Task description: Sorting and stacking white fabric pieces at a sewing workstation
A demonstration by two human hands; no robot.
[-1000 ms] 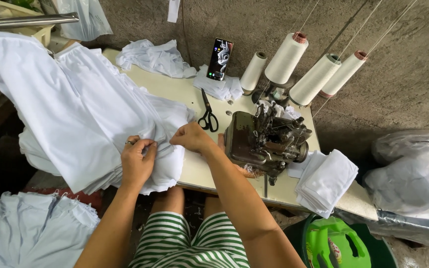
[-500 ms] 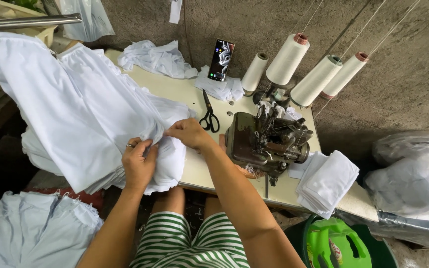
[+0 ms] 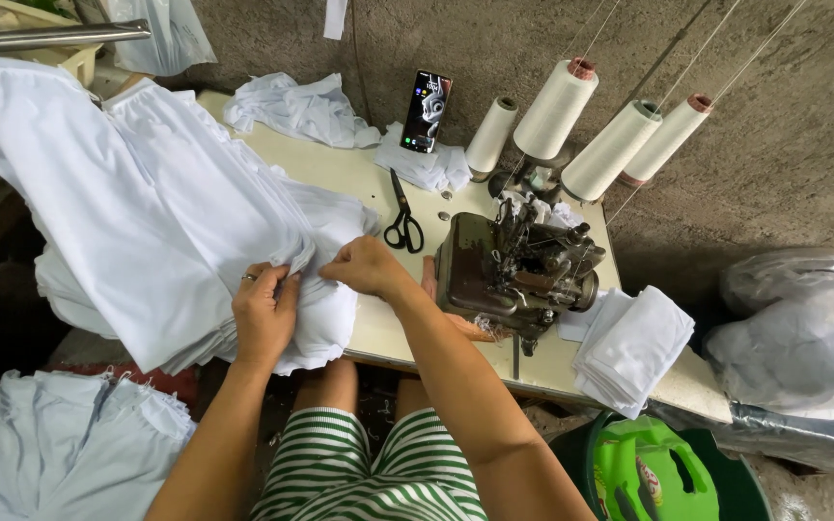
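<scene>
A big stack of white fabric pieces (image 3: 137, 212) lies over the left part of the cream sewing table (image 3: 359, 178). My left hand (image 3: 264, 311) pinches the front edge of the stack, a ring on one finger. My right hand (image 3: 367, 266) grips the same white fabric a little to the right, fingers curled into the cloth. Just right of my right hand sits a dark, worn overlock sewing machine (image 3: 518, 270).
Black scissors (image 3: 403, 222) lie behind my right hand. A phone (image 3: 426, 111) leans on the wall over white scraps. Several thread cones (image 3: 620, 145) stand behind the machine. Folded white pieces (image 3: 634, 347) sit at the table's right end. A green bin (image 3: 649, 473) stands below.
Both hands have shifted slightly along the fabric's front edge, bunching and gathering the cloth between them. The stack and the machine have stayed put.
</scene>
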